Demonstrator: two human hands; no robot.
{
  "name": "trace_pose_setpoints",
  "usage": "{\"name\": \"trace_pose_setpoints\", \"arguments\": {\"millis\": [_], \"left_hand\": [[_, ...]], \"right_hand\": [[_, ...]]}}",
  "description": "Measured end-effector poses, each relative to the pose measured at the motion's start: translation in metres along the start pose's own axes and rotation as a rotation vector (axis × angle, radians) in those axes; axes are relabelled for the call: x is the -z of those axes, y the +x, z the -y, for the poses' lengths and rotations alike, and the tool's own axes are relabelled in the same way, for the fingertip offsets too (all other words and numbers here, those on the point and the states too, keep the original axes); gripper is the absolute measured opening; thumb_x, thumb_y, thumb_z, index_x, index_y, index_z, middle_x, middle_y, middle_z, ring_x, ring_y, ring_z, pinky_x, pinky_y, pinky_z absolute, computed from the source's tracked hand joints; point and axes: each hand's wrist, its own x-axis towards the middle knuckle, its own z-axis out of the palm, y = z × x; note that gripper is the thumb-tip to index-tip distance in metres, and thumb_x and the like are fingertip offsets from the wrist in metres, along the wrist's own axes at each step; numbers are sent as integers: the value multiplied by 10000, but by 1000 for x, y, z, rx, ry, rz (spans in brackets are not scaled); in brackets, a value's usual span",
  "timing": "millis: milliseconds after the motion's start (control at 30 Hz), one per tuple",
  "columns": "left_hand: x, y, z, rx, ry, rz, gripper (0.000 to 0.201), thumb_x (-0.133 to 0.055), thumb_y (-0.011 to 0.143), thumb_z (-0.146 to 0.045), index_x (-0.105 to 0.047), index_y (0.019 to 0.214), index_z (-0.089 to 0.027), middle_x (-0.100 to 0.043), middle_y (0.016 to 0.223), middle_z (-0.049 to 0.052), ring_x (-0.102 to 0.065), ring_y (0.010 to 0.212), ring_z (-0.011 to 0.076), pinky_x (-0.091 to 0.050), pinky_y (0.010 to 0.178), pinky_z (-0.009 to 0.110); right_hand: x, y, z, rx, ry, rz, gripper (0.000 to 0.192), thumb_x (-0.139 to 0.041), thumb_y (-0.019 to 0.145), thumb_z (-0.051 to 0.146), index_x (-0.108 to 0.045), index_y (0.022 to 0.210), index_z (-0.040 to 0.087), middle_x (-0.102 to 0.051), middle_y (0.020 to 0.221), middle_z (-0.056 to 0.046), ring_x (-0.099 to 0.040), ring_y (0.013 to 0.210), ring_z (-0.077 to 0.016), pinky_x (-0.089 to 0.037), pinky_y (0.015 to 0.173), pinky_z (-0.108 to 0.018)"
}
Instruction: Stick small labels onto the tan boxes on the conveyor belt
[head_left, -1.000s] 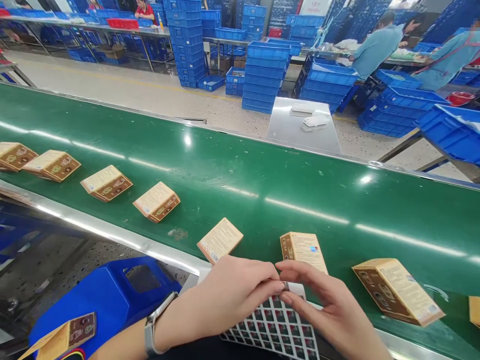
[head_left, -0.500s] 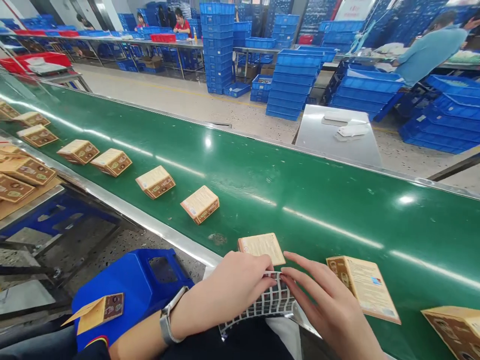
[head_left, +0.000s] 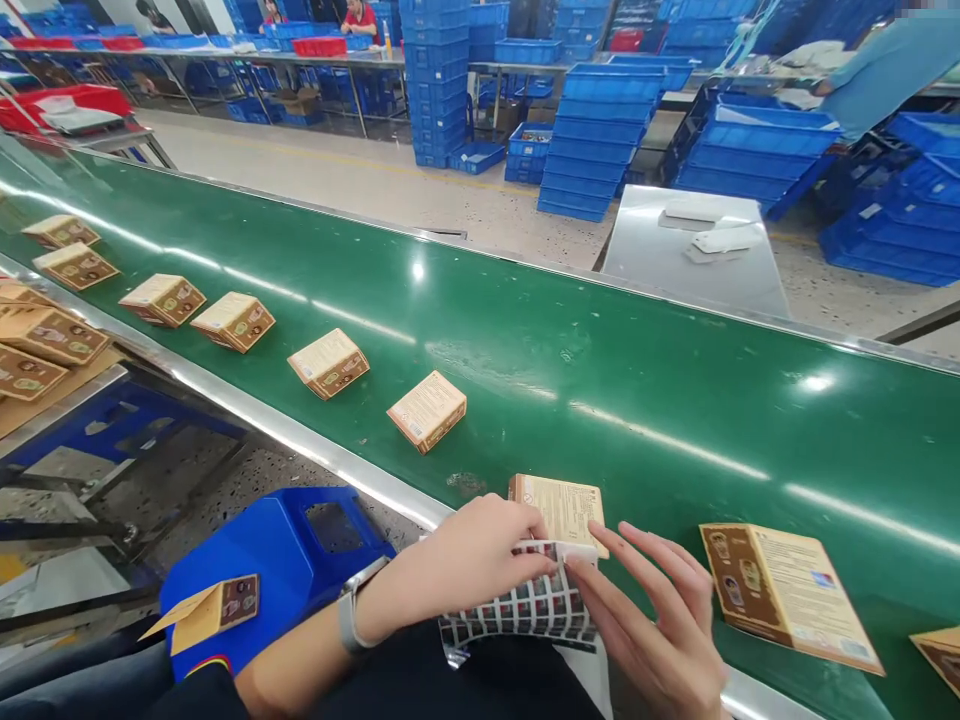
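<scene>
My left hand [head_left: 469, 560] and my right hand [head_left: 652, 620] meet over a sheet of small dark stickers [head_left: 525, 605] on my lap at the near rail of the green conveyor belt [head_left: 600, 370]. The left fingers pinch the sheet's top edge; the right fingertips touch that same edge, fingers spread. Just beyond them a tan carton [head_left: 562, 505] lies flat on the belt. A larger carton [head_left: 787, 595] lies to the right, and several more cartons [head_left: 427, 408] trail off along the belt to the left.
A blue plastic stool [head_left: 285, 555] with a flat carton [head_left: 206, 610] on it stands at my left. Stacked flat cartons [head_left: 37, 345] sit on a side table far left. Across the belt are a metal table [head_left: 690, 260], blue crate stacks [head_left: 592, 140] and workers.
The cartons have drifted right along the belt. My view has swung slightly. Both hands stay on the sticker sheet, my right fingers now more spread.
</scene>
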Motion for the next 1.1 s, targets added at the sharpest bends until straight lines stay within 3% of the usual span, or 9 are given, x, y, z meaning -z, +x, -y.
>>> {"name": "trace_pose_setpoints", "arguments": {"millis": [67, 133, 200, 267, 333, 433, 633, 867, 1100], "left_hand": [[7, -1, 3, 4, -28, 7, 111, -649, 889, -290, -686, 855, -192, -722, 767, -11, -653, 704, 144, -403, 615, 209], [17, -4, 8, 4, -11, 12, 124, -657, 892, -313, -701, 866, -199, -723, 778, -13, -653, 720, 146, -420, 631, 213], [26, -8, 14, -46, 31, 23, 109, -683, 878, -310, -721, 860, -209, -741, 855, -2, -669, 815, 160, -457, 700, 224], [31, -10, 22, -154, 66, 60, 43, -722, 846, -257, -738, 827, -222, -748, 1090, 14, -649, 1081, 199, -479, 886, 261], [29, -9, 28, -276, 99, 112, 38, -736, 831, -214, -744, 800, -236, -642, 1364, -2, -477, 1370, 242, -376, 1117, 357], [15, -2, 35, -397, 187, 149, 65, -722, 842, -203, -737, 789, -237, -496, 1517, -18, -295, 1495, 265, -191, 1239, 478], [-18, 11, 30, -396, 361, 86, 57, -696, 849, -153, -704, 799, -180, -353, 1603, 55, -249, 1505, 319, -345, 1178, 500], [-38, 18, 19, -507, 409, 67, 60, -682, 860, -148, -675, 801, -153, -307, 1612, 153, -239, 1507, 315, -380, 1161, 487], [-30, 21, 21, -554, 334, 216, 90, -647, 862, -96, -664, 785, -139, -192, 1641, 158, -215, 1514, 284, -449, 1124, 399]], "right_hand": [[-1, -8, 10, -271, 195, -83, 216, -693, 862, 100, -734, 998, 263, -703, 1163, -60, -630, 1094, -258, -516, 887, -405], [-4, -21, 21, -687, 375, -242, 186, -630, 926, 189, -695, 1084, 263, -650, 1258, -71, -635, 1112, -261, -540, 877, -411], [-7, -34, 31, -1060, 477, -361, 323, -540, 987, 276, -564, 1308, 282, -561, 1383, -95, -650, 1110, -251, -564, 865, -409], [-13, -42, 37, -1248, 548, -346, 491, -493, 1007, 345, -359, 1480, 325, -468, 1477, -111, -645, 1143, -246, -583, 866, -399], [-20, -38, 35, -1266, 617, -284, 612, -504, 996, 383, -219, 1537, 355, -365, 1553, -117, -587, 1247, -263, -576, 918, -419], [-34, -16, 13, -1166, 723, -291, 693, -550, 970, 392, -167, 1548, 369, -266, 1611, -112, -493, 1355, -285, -513, 1019, -488], [-48, 17, -44, -1242, 1045, -265, 410, -720, 848, 421, -655, 1204, 227, -585, 1407, -101, -552, 1303, -282, -457, 1096, -470], [-52, 17, -21, -1547, 1041, -514, 524, -791, 741, 473, -709, 1154, 161, -712, 1224, -118, -651, 1156, -306, -581, 923, -427], [-55, 17, -16, -1583, 834, -628, 465, -807, 704, 471, -754, 1038, 152, -707, 1221, -131, -691, 1038, -300, -602, 785, -378]]}}
